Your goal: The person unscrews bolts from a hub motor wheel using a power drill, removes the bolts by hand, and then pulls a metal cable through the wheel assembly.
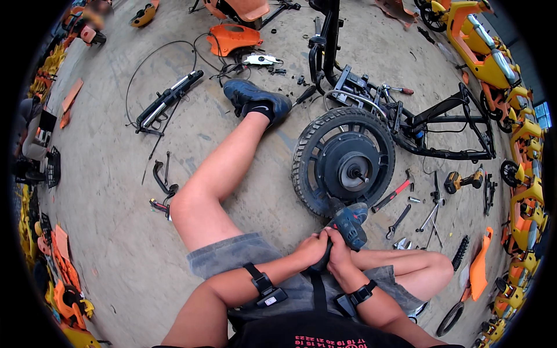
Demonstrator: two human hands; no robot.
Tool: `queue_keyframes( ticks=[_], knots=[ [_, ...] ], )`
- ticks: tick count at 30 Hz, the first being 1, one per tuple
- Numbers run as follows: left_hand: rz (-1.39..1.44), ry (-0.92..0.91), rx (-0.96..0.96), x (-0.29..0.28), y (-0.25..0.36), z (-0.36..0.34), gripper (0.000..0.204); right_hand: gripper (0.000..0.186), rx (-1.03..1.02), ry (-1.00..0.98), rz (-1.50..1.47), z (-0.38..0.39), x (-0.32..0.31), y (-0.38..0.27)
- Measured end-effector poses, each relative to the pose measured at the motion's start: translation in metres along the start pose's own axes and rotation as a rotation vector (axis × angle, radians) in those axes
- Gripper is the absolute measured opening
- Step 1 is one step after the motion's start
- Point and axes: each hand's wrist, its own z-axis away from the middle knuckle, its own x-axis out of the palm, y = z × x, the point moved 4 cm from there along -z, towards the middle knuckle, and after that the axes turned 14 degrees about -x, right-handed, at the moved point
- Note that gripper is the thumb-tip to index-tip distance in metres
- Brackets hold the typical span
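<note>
Two hands, the left hand (311, 249) and the right hand (341, 253), come together with fingers curled narrowly around the grip of one blue drill (348, 225), at the near edge of one wheel (342, 159); whether it touches the tyre, I cannot tell. From where I stand I count one black frame (399, 116) beyond, and on the floor (133, 232) to the right, one hammer (392, 195), one spanner (399, 221) and one yellow drill (464, 180).
</note>
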Motion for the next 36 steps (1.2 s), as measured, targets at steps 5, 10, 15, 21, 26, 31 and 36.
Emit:
queue_keyframes(
  ticks=[5,10,15,21,26,31,36],
  knots=[
    [0.082,-0.029,-0.019,0.004,-0.005,-0.009,0.075,0.011,-0.062,0.009,0.117,-0.004,-0.009,0.005],
    [0.215,-0.126,-0.02,0.013,-0.016,-0.028,0.073,0.012,-0.022,-0.008,0.068,-0.002,0.002,-0.003],
    [0.271,-0.23,-0.007,0.013,-0.007,-0.02,0.065,0.012,-0.048,-0.019,0.113,-0.003,0.004,-0.004],
    [0.417,-0.325,0.056,0.01,0.015,0.008,0.06,0.014,-0.168,-0.027,0.147,-0.013,-0.014,0.013],
    [0.448,-0.278,0.075,0.017,-0.001,-0.006,0.063,0.016,-0.305,-0.057,0.342,-0.005,-0.002,-0.01],
    [0.363,-0.274,0.078,0.01,-0.01,-0.019,0.065,0.015,-0.27,-0.024,0.205,-0.005,0.001,-0.002],
    [0.389,-0.281,0.004,0.01,0.001,-0.001,0.067,0.017,-0.268,0.005,0.226,0.002,0.004,-0.014]
  ],
)
